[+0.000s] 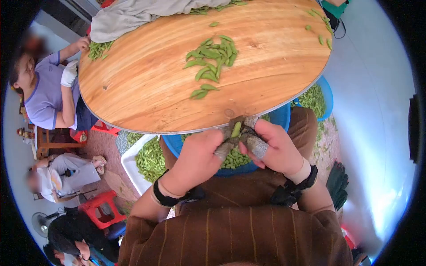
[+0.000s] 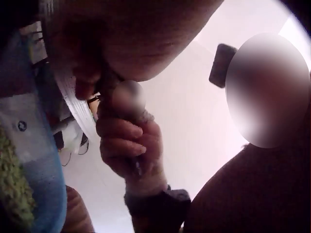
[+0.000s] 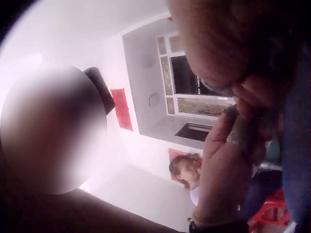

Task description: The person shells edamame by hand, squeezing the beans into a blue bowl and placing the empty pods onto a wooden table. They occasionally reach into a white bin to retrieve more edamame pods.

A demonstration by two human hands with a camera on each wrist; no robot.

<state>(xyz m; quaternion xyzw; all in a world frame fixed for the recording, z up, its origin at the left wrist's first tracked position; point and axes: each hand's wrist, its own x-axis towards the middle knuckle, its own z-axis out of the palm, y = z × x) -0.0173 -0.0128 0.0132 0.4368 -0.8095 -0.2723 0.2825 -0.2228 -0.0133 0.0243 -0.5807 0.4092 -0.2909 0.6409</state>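
Close to the near table edge in the head view, a green soybean pod is pinched between both hands. My left hand grips it from one side, thumb and fingertips wrapped in dirty grey tape. From the other side my right hand, taped the same way, holds it with curled fingers. Below the hands sits a blue basin with green pods in it. The left wrist view shows the right hand with its fingers curled; the right wrist view shows the left hand, its fingertips in shadow.
A round wooden table bears a loose pile of pods and a grey cloth. Left of my legs stands a white tub of pods. Another person sits at the table's left, near a red stool.
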